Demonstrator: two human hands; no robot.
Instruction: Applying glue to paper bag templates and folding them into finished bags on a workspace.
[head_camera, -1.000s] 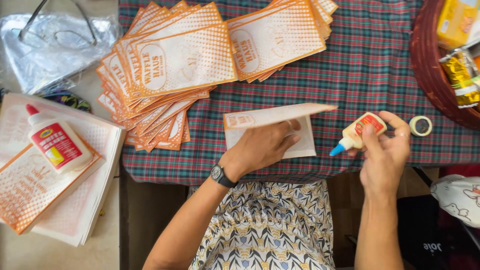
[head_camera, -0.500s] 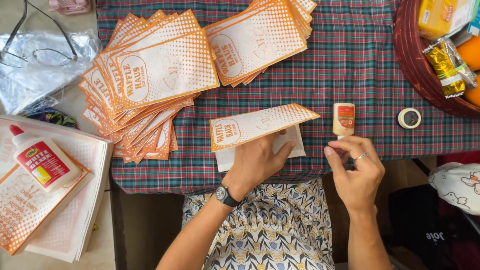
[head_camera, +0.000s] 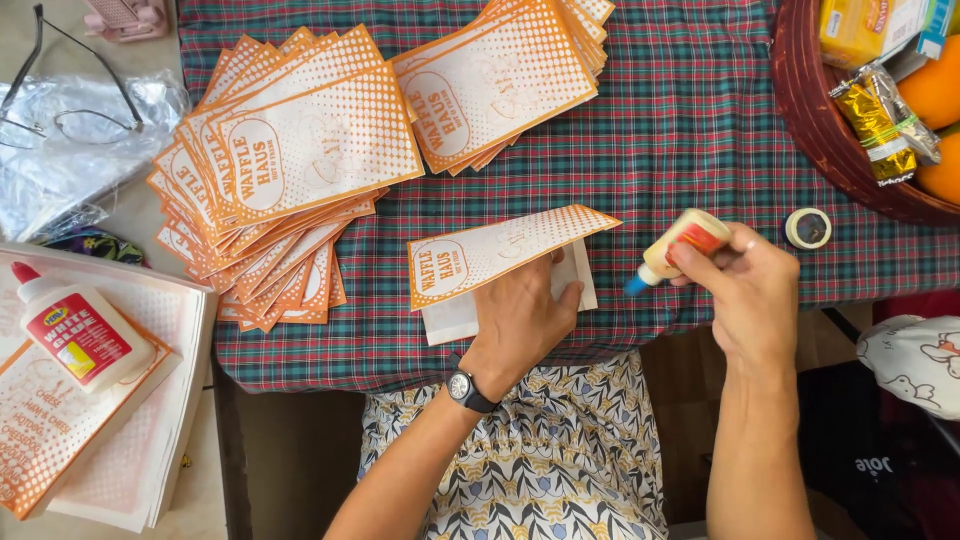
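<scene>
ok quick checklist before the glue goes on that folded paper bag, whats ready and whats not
1. Paper bag pinned flat: ok, the left hand presses on it against the plaid cloth.
2. Flap lifted off the white part: ok, the orange printed flap stands open above the hand.
3. Small glue bottle in grip: ok, the right hand holds it tilted, blue tip toward the bag.
4. Tip on the paper: not ok, it sits off the bag's right edge.
5. Cap off: cannot tell.
6. Bag stacks kept apart from the bag being glued: ok, they lie further up the cloth.
</scene>
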